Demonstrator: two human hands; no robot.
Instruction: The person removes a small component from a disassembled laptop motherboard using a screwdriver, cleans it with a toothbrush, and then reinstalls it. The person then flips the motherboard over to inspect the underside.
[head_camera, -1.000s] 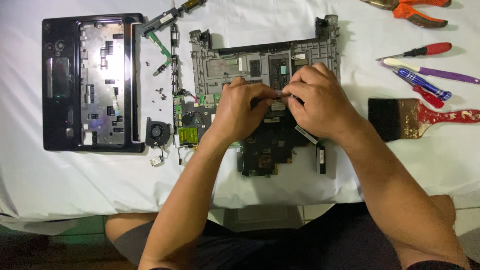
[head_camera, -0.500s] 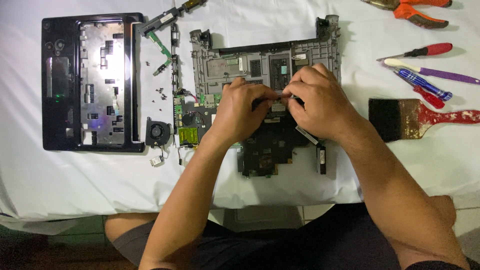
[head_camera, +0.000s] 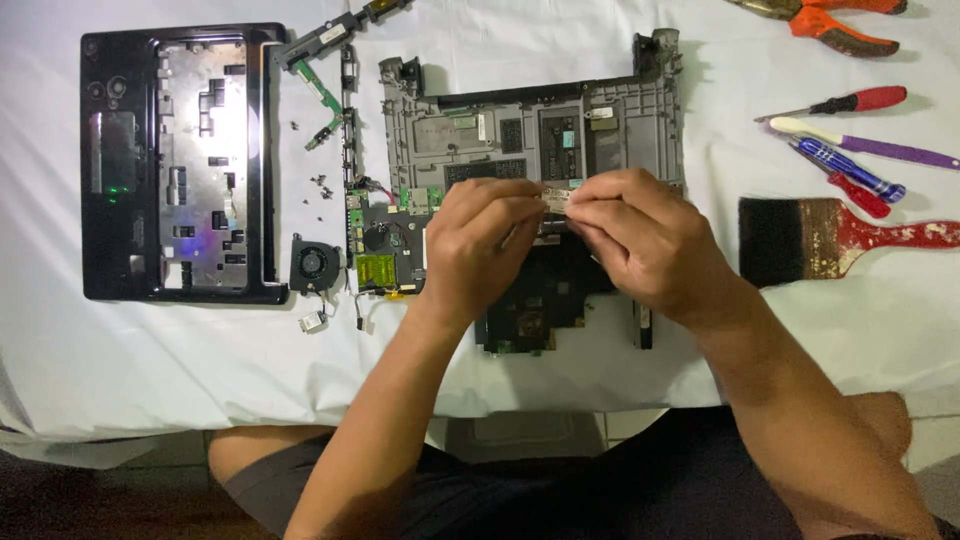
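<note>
Fingers are meeting over the middle of the gutted laptop: I am pinching a small pale strip, perhaps a connector or a bit of tape, between the fingertips of my left hand and my right hand. Both sets of fingers are curling inward and pressing together on it, just above the dark motherboard, which is lying against the near edge of the grey base frame. What the strip is joined to I cannot tell; my knuckles are hiding it.

Tearing is what I am worrying about: a sideways tug could, I judge, rip a thin strip or bend whatever seats it. My wrists are hanging over the board, so a slip might drag it toward the edge of the white cloth. Loose screws are sitting to the left beside the small fan and could scatter if the cloth shifts. The screwdrivers and paintbrush are lying well apart to the right.
</note>
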